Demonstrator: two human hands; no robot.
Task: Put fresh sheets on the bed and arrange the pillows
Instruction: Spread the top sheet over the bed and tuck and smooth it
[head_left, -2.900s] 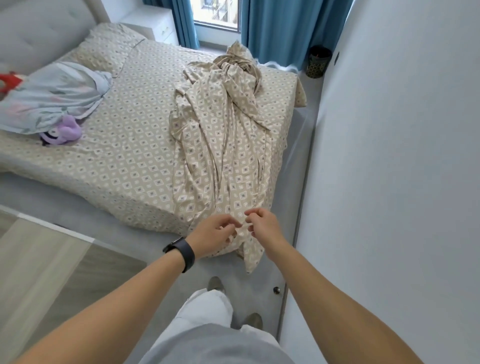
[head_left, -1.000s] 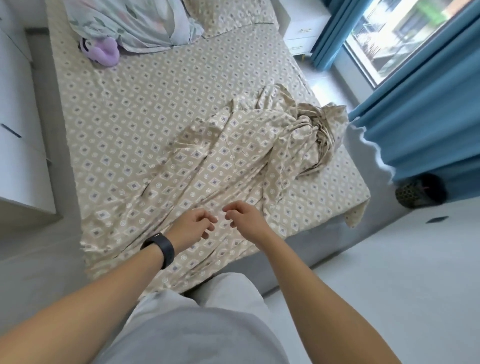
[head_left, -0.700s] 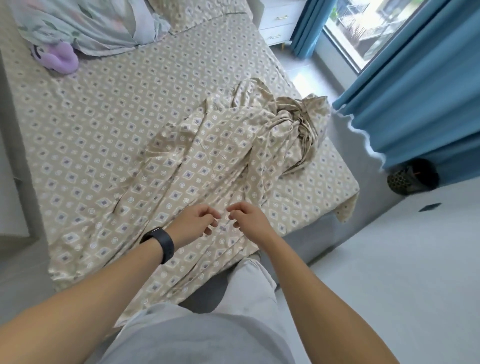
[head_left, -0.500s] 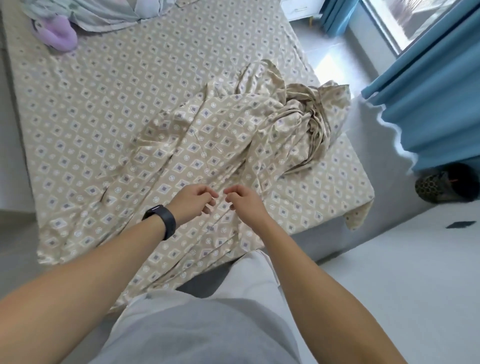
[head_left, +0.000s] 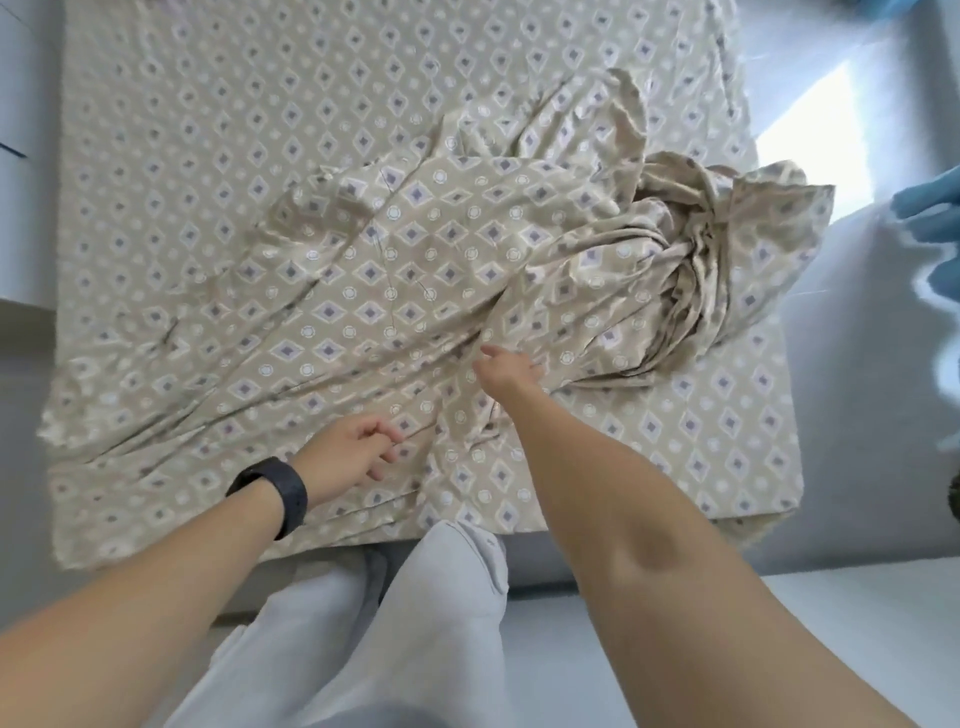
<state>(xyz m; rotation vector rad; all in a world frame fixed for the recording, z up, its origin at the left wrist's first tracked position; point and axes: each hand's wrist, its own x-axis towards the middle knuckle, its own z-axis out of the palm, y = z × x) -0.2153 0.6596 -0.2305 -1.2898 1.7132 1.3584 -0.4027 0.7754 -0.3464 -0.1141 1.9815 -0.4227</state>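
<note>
A: Left hand, black wristband: state?

B: Fingers loosely curled, resting on the loose patterned sheet near the foot edge of the bed; whether they pinch the cloth, I cannot tell.

A: Right hand?

B: Reaching farther in, fingers sunk into a fold; grip hidden. The sheet lies crumpled, bunched toward the right. No readable writing.
</note>
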